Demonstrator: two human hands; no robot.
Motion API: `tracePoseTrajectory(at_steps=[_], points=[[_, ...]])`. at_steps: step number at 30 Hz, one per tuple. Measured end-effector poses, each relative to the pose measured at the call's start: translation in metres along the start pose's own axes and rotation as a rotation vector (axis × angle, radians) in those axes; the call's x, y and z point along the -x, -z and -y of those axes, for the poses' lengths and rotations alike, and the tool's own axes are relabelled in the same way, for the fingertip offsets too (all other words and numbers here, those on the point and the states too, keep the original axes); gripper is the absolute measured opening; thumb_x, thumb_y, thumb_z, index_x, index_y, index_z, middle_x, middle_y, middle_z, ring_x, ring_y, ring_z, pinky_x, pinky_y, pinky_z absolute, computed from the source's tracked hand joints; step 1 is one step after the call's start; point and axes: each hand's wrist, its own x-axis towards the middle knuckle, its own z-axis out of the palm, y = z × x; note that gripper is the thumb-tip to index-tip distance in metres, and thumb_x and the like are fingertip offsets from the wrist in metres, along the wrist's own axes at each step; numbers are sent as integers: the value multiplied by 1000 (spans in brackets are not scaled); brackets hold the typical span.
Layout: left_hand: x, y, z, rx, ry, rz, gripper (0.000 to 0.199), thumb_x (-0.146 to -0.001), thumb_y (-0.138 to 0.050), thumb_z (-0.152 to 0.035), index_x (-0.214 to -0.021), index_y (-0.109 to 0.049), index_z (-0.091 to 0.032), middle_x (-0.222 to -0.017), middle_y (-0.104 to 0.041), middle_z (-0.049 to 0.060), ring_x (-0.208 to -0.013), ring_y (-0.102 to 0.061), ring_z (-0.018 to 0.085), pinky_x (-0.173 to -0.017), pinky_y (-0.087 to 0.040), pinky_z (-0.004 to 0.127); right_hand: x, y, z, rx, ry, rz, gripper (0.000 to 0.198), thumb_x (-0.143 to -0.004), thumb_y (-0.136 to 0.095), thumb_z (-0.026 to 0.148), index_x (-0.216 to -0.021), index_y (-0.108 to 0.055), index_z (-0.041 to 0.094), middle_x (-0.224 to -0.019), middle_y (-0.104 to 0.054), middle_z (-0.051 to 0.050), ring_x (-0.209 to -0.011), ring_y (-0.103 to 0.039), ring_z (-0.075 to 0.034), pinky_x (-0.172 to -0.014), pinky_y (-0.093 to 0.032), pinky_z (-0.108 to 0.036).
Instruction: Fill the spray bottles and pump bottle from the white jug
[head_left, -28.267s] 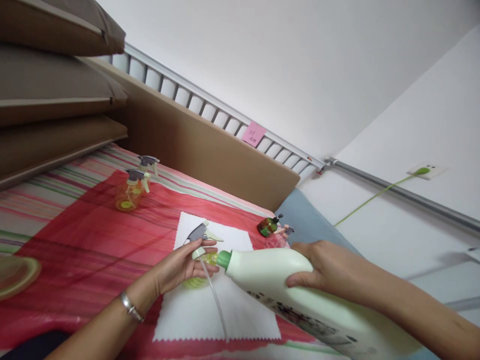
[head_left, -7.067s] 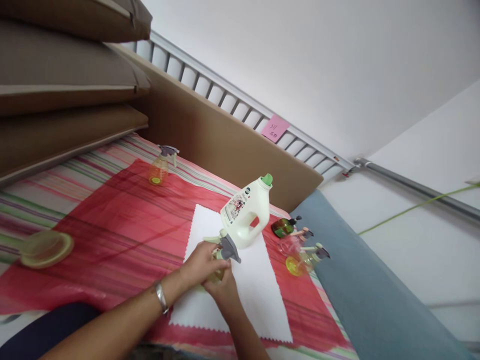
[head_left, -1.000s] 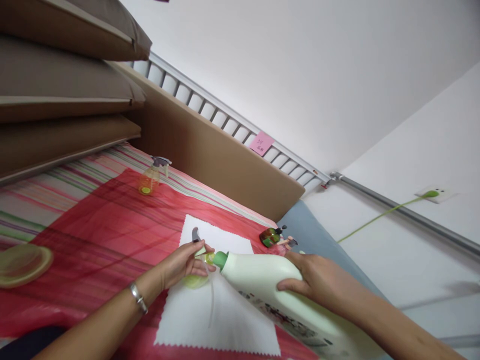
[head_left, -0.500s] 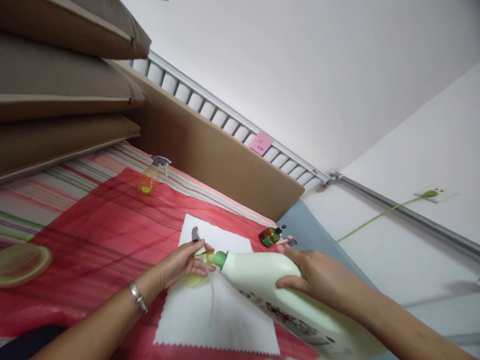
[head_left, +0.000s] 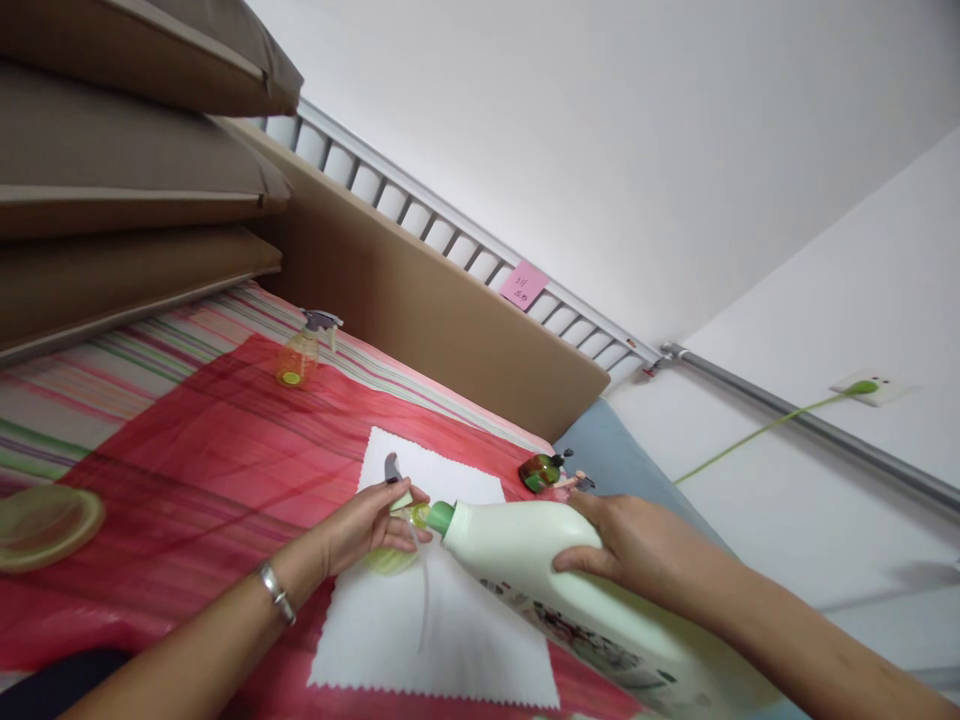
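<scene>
My right hand (head_left: 626,545) is closed around a large pale green jug (head_left: 525,540), tipped so that its darker green neck points left. That neck meets the mouth of a small clear spray bottle (head_left: 390,558) with yellow-green liquid low in it, on a white zigzag-edged cloth (head_left: 450,650). My left hand (head_left: 375,520), with a silver bracelet on the wrist, pinches a trigger spray head (head_left: 392,468) beside the bottle mouth. The spray head's thin tube (head_left: 426,600) hangs down in front of the cloth. Whether these fingers also touch the small bottle, I cannot tell.
Another spray bottle (head_left: 298,360) with orange liquid stands farther back on the red sheer cloth (head_left: 225,450). A brown pump bottle (head_left: 540,470) is near the right edge. Left are a pale round lid-like disc (head_left: 49,528) and stacked cushions (head_left: 135,160). A tan board (head_left: 420,290) closes the back.
</scene>
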Motion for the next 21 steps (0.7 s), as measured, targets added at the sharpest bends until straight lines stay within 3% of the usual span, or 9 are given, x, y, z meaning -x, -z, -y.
tracePoseTrajectory(at_steps=[21], points=[[-1, 0, 0, -2, 4, 7, 39, -82, -50, -48, -100, -56, -14, -104, -64, 16, -88, -67, 25, -68, -52, 28, -3, -2, -5, -33, 41, -2, 51, -73, -44, 70, -90, -59, 24, -77, -65, -6, -65, -61, -24, -55, -41, -30]])
